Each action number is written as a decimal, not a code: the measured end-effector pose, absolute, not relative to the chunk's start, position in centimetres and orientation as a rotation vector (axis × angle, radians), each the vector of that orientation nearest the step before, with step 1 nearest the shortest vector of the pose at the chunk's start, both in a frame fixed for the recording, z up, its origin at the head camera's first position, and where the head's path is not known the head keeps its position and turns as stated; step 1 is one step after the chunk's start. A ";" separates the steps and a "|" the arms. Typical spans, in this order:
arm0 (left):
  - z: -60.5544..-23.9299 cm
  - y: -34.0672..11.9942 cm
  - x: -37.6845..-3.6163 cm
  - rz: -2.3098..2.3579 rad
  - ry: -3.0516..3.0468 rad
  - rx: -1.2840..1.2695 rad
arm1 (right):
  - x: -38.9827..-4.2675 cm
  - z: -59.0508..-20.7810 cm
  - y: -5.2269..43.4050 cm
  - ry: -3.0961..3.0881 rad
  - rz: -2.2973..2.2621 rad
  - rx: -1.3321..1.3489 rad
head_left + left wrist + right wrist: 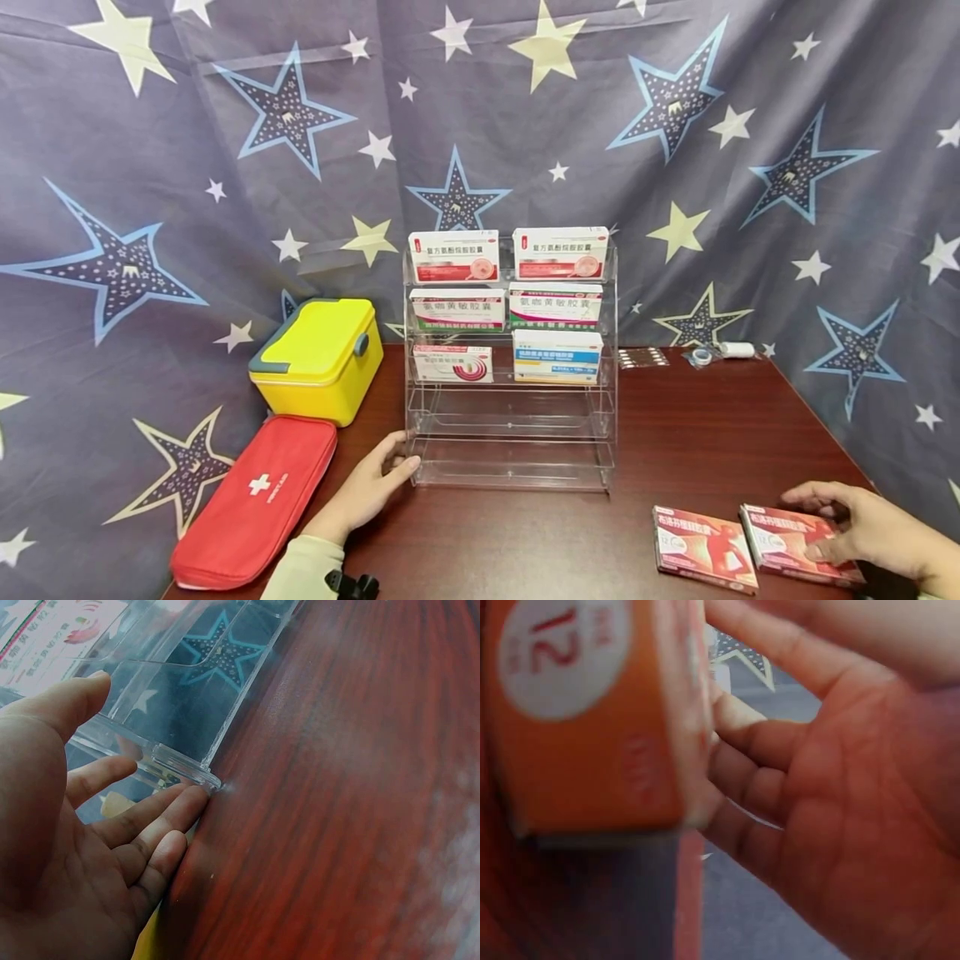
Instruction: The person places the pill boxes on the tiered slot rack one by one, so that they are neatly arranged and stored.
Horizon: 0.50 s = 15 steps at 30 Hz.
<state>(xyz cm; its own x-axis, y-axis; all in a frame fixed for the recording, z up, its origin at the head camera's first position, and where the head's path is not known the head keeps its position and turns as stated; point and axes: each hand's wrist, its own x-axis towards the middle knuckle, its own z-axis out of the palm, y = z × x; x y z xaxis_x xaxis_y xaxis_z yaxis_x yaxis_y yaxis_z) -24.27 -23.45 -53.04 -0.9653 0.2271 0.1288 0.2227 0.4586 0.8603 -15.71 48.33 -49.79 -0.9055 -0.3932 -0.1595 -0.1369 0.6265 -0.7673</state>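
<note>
A clear tiered display rack (pixel 510 475) stands on the table, with white medicine boxes (pixel 453 257) in pairs on its upper three tiers. My left hand (pixel 372 483) is at the rack's lower left side. In the left wrist view, its relaxed fingers (pixel 161 817) touch the bottom corner of the rack. At the front right lie two red medicine boxes side by side. My right hand (pixel 862 529) grips the right red box (pixel 787 537), its thumb over the front face. The right wrist view has the box (pixel 577 765) large and blurred beside the fingers. The left red box (pixel 701 546) lies untouched.
On the left stand a yellow lidded case (pixel 322 350) and, in front of it, a red first-aid pouch (pixel 255 500). At the back right are a blister pack (pixel 642 358), a tape roll (pixel 700 357) and a white roll (pixel 737 350). A star-patterned cloth (pixel 510 108) hangs behind the table.
</note>
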 end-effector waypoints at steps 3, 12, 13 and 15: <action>-53.2 -23.4 -24.4 1.585 2.673 0.409 | -15.7 -50.1 48.3 2.680 -1.038 -0.370; -53.5 -23.5 -24.5 1.582 2.670 0.411 | -15.6 -50.8 47.6 2.868 -0.985 -0.161; -53.5 -23.6 -24.5 1.582 2.671 0.413 | -15.6 -50.9 47.6 2.868 -1.006 -0.149; -53.4 -23.6 -24.6 1.583 2.675 0.414 | -15.8 -51.1 47.5 2.869 -1.060 -0.168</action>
